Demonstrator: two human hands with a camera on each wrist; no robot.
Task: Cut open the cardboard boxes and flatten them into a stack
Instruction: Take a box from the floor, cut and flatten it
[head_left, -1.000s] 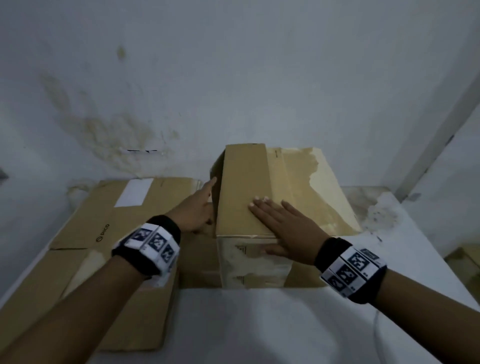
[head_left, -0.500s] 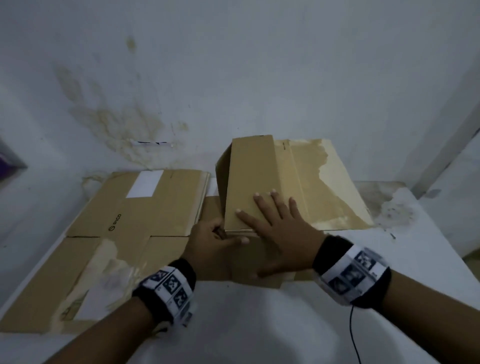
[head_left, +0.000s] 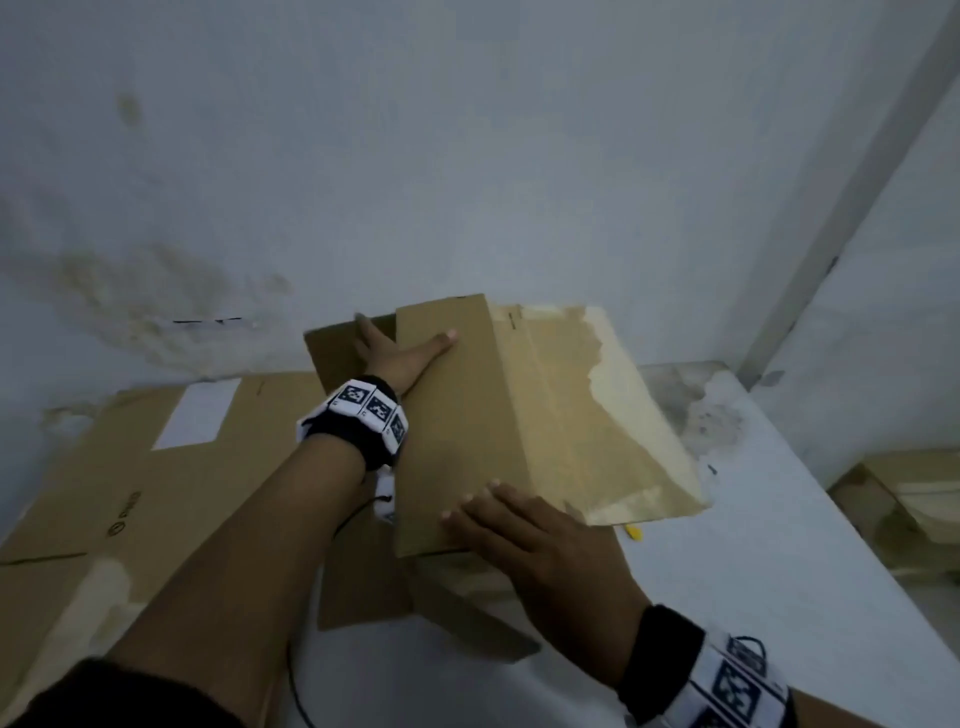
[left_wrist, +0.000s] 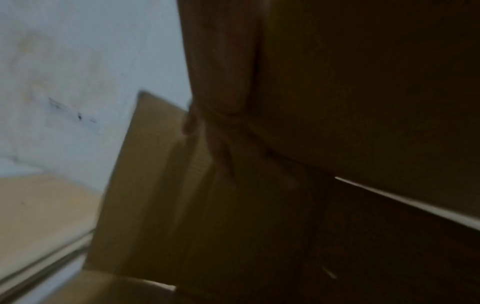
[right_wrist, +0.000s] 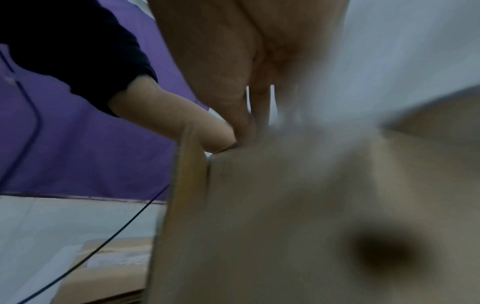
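On collapsing box (head_left: 467, 415): both hands (flat) (head_left: 402, 353)

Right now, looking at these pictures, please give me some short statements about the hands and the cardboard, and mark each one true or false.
1. The right hand lies flat on the near end of the box. True.
2. The left hand holds a knife. False: it holds no tool; its fingers reach over the far left part of the box, thumb on the top panel.
3. Flattened cardboard lies on the table to the left of the box. True.
4. The box is already pressed fully flat. False: it is partly collapsed, and its top panel slopes above the table.
5. A white label shows on the flattened cardboard. True.
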